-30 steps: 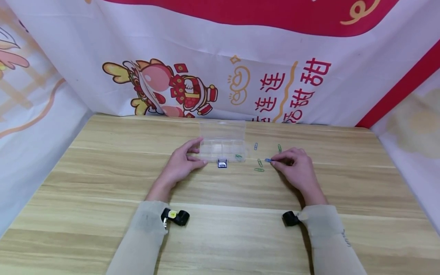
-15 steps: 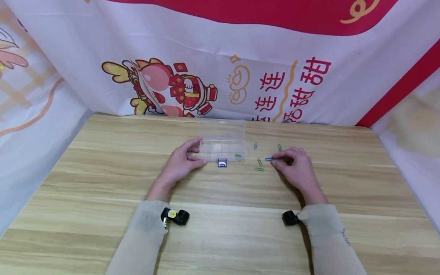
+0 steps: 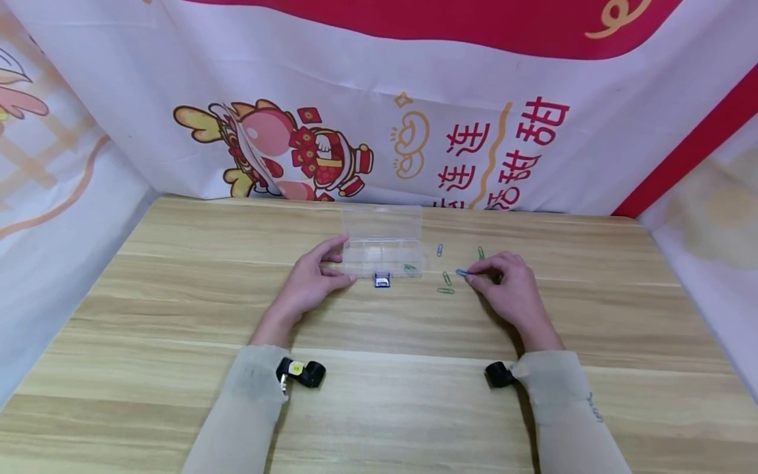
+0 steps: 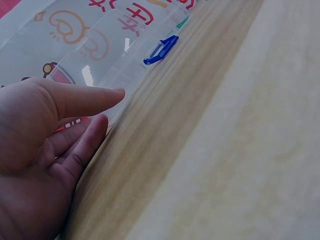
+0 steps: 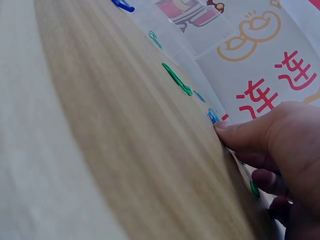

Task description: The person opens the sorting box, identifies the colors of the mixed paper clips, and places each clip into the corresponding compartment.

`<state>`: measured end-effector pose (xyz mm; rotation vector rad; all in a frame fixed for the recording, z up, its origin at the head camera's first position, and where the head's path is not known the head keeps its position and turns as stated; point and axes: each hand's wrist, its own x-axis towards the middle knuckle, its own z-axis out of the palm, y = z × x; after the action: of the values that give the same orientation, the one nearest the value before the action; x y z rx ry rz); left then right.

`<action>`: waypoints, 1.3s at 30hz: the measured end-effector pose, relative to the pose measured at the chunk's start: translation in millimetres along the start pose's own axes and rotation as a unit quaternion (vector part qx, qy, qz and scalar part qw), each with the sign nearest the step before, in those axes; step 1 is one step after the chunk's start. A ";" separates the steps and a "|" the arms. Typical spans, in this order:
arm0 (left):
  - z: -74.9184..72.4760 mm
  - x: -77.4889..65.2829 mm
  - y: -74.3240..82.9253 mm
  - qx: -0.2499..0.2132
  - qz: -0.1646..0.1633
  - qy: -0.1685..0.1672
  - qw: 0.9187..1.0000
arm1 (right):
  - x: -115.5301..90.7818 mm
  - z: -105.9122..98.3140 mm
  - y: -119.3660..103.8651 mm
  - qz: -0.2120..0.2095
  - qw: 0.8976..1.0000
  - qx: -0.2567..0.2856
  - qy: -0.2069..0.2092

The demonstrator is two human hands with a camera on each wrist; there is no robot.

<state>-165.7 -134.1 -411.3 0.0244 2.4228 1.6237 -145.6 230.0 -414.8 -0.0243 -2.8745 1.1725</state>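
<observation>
A clear plastic compartment box (image 3: pixel 362 260) lies on the table with its lid (image 3: pixel 381 222) raised at the back. My left hand (image 3: pixel 310 276) holds the box's left end, thumb at the front corner and index finger at the back. Between thumb and index finger of my right hand (image 3: pixel 506 283) is a blue paper clip (image 3: pixel 461 272), low over the tabletop. Green paper clips (image 3: pixel 410 268) sit in the box's front right compartment. Another blue clip (image 3: pixel 440 250) and several green clips (image 3: pixel 447 278) lie loose between the box and my right hand.
The box's blue latch (image 3: pixel 382 281) sticks out at the front. One green clip (image 3: pixel 481 253) lies just behind the right fingers. A printed cloth (image 3: pixel 266 72) hangs along the back edge of the wooden table (image 3: pixel 391 415). Cloth walls stand at both sides.
The pinched blue clip has turned slightly in the right fingers. Both hands stay nearly in place, and the box has not moved.
</observation>
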 end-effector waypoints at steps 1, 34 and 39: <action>-0.2 0.0 -0.2 0.001 0.000 0.000 1.000 | 0.0 0.2 -0.2 0.002 1.000 0.000 0.000; -0.6 0.6 -0.1 0.004 -0.003 -0.001 1.000 | -0.5 -9.8 -11.7 0.046 0.993 0.092 0.064; -0.4 0.2 0.8 0.003 -0.003 -0.001 1.000 | -0.6 -9.8 -12.5 0.048 0.993 0.090 0.059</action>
<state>-166.0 -134.2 -410.4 0.0196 2.4243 1.6143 -144.5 228.0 -399.1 -0.2222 -2.6811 1.3933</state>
